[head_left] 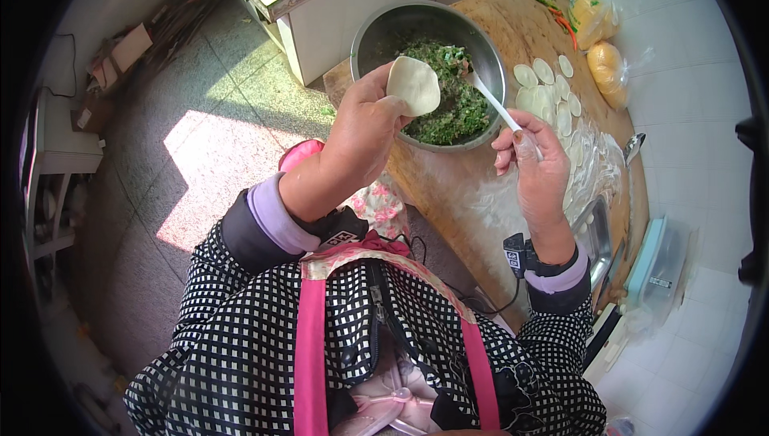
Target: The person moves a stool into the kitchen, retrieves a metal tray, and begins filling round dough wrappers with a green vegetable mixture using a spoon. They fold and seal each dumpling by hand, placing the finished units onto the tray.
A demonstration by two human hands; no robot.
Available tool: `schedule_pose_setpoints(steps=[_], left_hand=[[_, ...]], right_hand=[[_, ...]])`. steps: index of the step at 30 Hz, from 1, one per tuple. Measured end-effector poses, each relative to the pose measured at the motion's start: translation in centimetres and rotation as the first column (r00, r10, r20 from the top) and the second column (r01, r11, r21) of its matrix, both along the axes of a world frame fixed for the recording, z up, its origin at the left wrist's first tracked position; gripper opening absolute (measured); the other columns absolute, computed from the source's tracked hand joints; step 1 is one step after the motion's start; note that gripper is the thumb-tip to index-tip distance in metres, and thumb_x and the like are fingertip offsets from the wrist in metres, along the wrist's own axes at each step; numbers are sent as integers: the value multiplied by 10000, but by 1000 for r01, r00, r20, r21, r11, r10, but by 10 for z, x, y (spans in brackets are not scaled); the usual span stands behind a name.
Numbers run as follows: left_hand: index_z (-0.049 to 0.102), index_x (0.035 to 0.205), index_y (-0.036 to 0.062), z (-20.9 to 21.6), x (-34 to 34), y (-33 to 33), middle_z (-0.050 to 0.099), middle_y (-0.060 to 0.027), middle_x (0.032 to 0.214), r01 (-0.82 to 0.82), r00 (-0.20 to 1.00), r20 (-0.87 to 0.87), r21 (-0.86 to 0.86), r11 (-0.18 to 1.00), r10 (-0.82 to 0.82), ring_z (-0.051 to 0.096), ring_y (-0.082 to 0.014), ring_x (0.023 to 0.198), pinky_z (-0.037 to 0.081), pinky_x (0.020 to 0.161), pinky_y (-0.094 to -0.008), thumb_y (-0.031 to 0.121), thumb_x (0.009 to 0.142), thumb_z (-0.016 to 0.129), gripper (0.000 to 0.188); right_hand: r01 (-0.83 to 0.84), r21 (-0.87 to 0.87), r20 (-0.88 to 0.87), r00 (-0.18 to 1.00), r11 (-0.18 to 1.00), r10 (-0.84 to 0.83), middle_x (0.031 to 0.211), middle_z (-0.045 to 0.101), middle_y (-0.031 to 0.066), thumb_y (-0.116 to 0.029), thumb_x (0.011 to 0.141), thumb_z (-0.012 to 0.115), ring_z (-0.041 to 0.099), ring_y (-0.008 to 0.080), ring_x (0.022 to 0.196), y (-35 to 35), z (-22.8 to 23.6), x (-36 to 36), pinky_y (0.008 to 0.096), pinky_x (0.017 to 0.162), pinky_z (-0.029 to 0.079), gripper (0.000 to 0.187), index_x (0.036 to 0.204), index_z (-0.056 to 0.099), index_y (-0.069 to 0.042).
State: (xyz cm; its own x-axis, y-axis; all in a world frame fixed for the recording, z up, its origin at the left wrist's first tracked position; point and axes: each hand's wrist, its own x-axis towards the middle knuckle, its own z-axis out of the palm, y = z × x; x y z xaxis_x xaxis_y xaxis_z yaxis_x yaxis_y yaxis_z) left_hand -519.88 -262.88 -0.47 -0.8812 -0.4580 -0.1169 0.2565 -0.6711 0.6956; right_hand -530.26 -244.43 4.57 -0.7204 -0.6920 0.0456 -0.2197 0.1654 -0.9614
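Observation:
My left hand (364,119) pinches a round, pale dough wrapper (414,86) at its edge, in front of the near left rim of a metal bowl (367,31). Inside the bowl lies a chopped green filling (448,119). A white spoon (494,102) is gripped by its handle in my right hand (541,167), at the bowl's right side. Some filling with pinkish bits sits at the spoon's tip, over the bowl. Several more dough wrappers (545,103) lie overlapping on the wooden board, right of the bowl.
The wooden board (448,187) is dusted with flour near my right hand. Behind the wrappers are red and green chillies (565,26) and yellow-filled plastic bags (606,74). A metal tray (594,236) and a lidded clear container (661,264) stand at the right. A white-sided counter (344,31) adjoins the board.

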Motion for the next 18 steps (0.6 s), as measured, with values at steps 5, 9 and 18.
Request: schedule_pose_setpoints(steps=[5, 9, 18], left_hand=[[449, 1216, -105, 0, -16, 7, 552, -169, 1179, 107, 990, -105, 93, 990, -97, 557, -219, 1082, 434, 949, -310, -86, 808, 378, 414], [456, 1200, -106, -2, -17, 6, 553, -185, 1171, 127, 983, -148, 154, 980, -104, 567, -232, 1075, 428, 983, -338, -88, 807, 378, 401], [438, 1235, -100, 0, -16, 10, 556, -167, 1166, 90, 995, -56, 131, 987, -84, 564, -231, 1085, 434, 980, -338, -99, 813, 384, 425]], right_hand=[[-91, 183, -534, 827, 979, 177, 897, 594, 89, 20, 907, 466, 559, 126, 668, 1, -18, 9, 238, 615, 490, 322, 1226, 508, 0], [-65, 351, -801, 496, 934, 335, 947, 589, 124, 47, 879, 477, 564, 177, 676, 7, -27, 3, 277, 638, 494, 372, 1249, 490, 7], [-81, 245, -561, 801, 966, 209, 963, 584, 122, 28, 914, 443, 553, 149, 668, 21, -18, 16, 261, 620, 486, 337, 1249, 475, 4]])
